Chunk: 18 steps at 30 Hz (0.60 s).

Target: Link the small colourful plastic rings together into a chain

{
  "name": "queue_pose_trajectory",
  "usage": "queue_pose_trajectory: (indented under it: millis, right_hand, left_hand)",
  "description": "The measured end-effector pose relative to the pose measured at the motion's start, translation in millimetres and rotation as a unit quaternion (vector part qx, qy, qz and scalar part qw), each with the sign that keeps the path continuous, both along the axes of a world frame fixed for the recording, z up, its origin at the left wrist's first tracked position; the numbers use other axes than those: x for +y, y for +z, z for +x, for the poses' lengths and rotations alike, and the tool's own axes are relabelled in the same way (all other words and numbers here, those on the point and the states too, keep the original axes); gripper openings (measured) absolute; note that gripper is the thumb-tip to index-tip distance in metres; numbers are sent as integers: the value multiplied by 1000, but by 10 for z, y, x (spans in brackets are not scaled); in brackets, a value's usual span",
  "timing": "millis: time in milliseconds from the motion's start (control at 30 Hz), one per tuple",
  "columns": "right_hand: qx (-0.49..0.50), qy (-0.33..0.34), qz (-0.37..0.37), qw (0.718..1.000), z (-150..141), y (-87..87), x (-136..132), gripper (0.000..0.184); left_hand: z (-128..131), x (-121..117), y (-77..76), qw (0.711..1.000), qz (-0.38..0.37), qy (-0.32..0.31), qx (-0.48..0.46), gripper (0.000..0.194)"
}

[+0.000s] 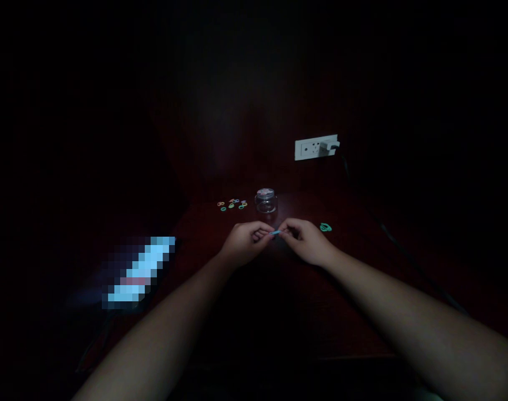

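Between my two hands is a small light-blue strip [275,232], pinched at both ends; its kind is too small to make out. My left hand [246,242] is closed on its left end with thumb and fingertips. On the other end, the fingertips of my right hand [307,240] are pressed together. Just behind the hands stands a clear glass jar [266,204] with a patterned lid on top. Several small coloured loops [231,205] lie scattered left of the jar. Green loops [325,227] lie in a little group right of my right hand.
The dark reddish table [279,312] is dimly lit. At left, a glowing screen [141,273], blurred into blocks, lies near the table's edge. A white wall socket [316,147] holds a plug, and its dark cable [398,242] runs down the right side.
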State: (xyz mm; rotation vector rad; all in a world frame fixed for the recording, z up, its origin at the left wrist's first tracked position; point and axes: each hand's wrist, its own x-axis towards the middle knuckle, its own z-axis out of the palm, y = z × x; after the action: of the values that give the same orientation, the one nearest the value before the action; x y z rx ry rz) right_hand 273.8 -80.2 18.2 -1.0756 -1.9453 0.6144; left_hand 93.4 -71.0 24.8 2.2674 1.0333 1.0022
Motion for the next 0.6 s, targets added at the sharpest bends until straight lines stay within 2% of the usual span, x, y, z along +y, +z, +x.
queue_pose_trajectory:
  millis: [600]
  right_hand:
    - [16,21,-9,1000,-13,-1,-14,17]
  left_hand:
    - [6,4,-4,1000,-13,14,-7,18]
